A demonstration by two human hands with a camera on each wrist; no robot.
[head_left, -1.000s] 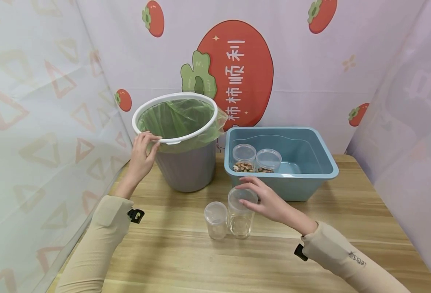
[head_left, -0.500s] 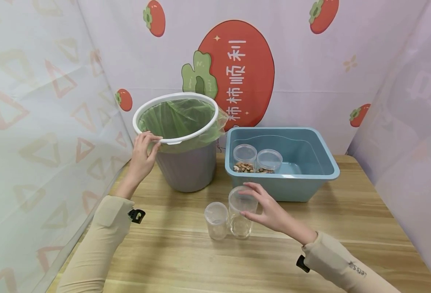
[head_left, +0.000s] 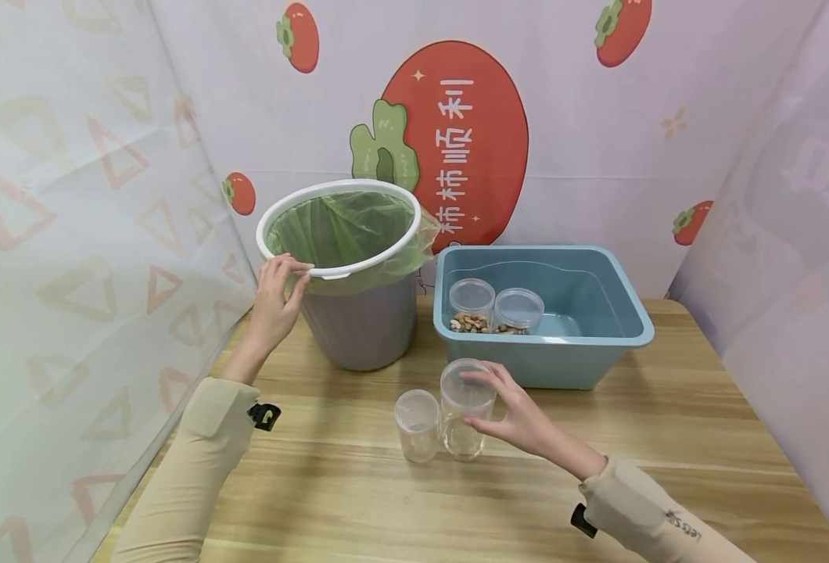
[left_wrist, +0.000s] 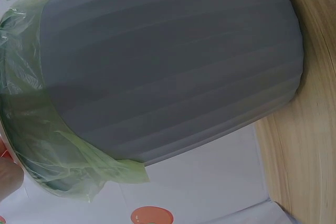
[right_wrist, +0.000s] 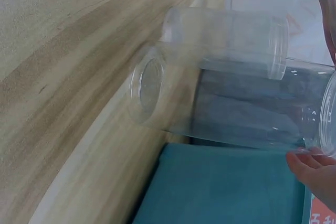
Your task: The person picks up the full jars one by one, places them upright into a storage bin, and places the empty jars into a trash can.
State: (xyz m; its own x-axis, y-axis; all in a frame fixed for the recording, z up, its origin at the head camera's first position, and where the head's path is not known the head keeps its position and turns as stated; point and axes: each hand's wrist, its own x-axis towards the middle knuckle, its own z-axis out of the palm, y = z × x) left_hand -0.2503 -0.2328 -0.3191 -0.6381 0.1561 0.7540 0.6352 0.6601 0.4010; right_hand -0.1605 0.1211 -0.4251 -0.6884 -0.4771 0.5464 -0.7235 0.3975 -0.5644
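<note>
Wooden table (head_left: 668, 438): left hand (head_left: 274, 301) grips bin rim (head_left: 337, 270); right hand (head_left: 516, 410) cups jar (head_left: 465, 407).

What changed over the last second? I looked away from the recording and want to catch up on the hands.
The right hand slid from the top of the taller clear jar down to its right side, fingers curving round it. The jar itself stands where it was, beside the shorter clear jar. The left hand keeps its grip on the bin's white rim. The blue tub and its two jars are unmoved.
</note>
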